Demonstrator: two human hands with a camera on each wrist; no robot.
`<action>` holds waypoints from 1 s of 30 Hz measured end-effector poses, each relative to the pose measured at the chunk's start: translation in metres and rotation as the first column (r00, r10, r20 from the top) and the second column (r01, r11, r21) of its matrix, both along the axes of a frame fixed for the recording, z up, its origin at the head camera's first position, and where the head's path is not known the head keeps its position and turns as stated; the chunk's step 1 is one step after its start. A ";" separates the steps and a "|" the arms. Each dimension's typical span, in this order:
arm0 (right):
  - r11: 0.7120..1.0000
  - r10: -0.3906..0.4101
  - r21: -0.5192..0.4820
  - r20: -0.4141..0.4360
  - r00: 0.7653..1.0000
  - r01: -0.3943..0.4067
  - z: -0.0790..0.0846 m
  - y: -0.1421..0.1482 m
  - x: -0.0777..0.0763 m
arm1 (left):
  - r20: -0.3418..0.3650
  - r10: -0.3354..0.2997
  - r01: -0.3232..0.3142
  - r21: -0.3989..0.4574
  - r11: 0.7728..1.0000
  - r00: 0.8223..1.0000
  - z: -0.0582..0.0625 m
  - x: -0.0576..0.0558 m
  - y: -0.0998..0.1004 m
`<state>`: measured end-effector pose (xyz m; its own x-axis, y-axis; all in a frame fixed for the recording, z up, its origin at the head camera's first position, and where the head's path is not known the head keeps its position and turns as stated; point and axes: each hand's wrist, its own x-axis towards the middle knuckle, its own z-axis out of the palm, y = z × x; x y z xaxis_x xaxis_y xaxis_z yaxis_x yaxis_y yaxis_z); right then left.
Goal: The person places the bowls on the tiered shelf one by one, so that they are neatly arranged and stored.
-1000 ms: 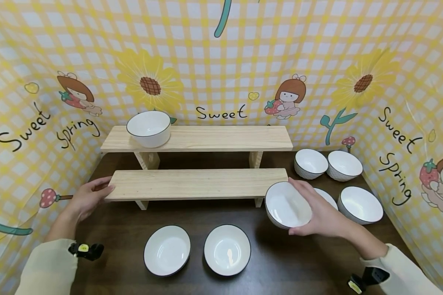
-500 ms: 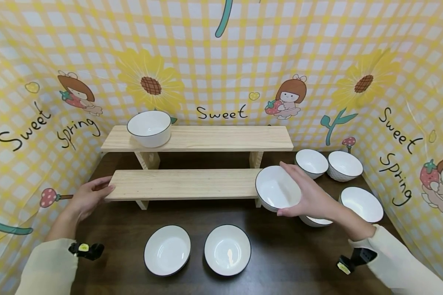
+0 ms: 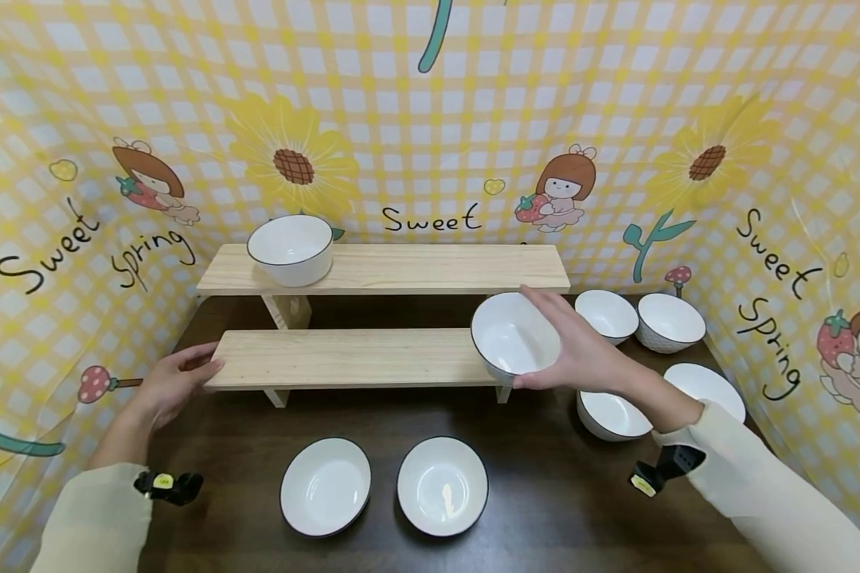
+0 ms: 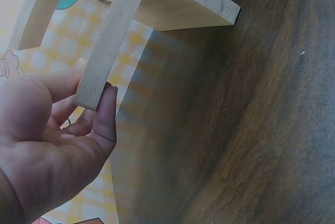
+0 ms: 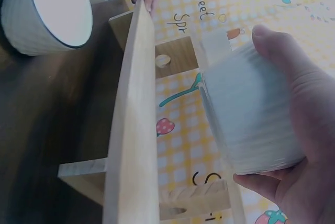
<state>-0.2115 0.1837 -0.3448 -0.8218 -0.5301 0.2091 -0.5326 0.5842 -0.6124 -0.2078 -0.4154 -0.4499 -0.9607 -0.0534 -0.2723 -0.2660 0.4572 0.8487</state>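
My right hand (image 3: 580, 354) holds a white bowl (image 3: 510, 334) with a dark rim by its right side. This bowl hangs over the right part of the lower board of a two-tier wooden shelf (image 3: 351, 358), slightly tilted. In the right wrist view the bowl (image 5: 251, 111) shows its ribbed outside, apart from the board edge. At the board's left end, my left hand (image 3: 172, 386) pinches the wood; the left wrist view shows thumb and fingers (image 4: 107, 114) on either side of the board end (image 4: 99, 72). Another white bowl (image 3: 294, 267) stands on the left of the upper board (image 3: 430, 269).
Two white bowls, one left (image 3: 326, 487) and one right (image 3: 442, 486), sit on the dark table (image 3: 537, 509) in front of the shelf. Several more bowls (image 3: 670, 322) stand to the right of the shelf. A yellow checked cloth (image 3: 430, 119) surrounds the back and sides.
My right hand has carried the bowl up and leftward, from the shelf's right front to over the lower board. The left hand stays at the board end.
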 end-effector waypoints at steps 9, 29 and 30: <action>1.000 0.000 -0.015 0.024 1.000 0.000 0.016 -0.020 -0.014 | -0.003 0.000 0.000 0.018 1.000 1.000 -0.003 0.000 0.000; 0.999 0.013 -0.031 0.007 1.000 -0.013 0.040 -0.070 -0.044 | -0.016 -0.001 0.002 0.024 1.000 1.000 -0.003 0.000 -0.001; 0.999 0.014 -0.035 0.005 1.000 -0.014 0.041 -0.074 -0.046 | -0.016 -0.002 0.002 0.028 1.000 1.000 -0.003 0.000 -0.001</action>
<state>-0.2570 0.1102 -0.3042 -0.8155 -0.5339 0.2233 -0.5371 0.5546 -0.6356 -0.2075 -0.4166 -0.4531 -0.9651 -0.0439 -0.2582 -0.2513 0.4340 0.8651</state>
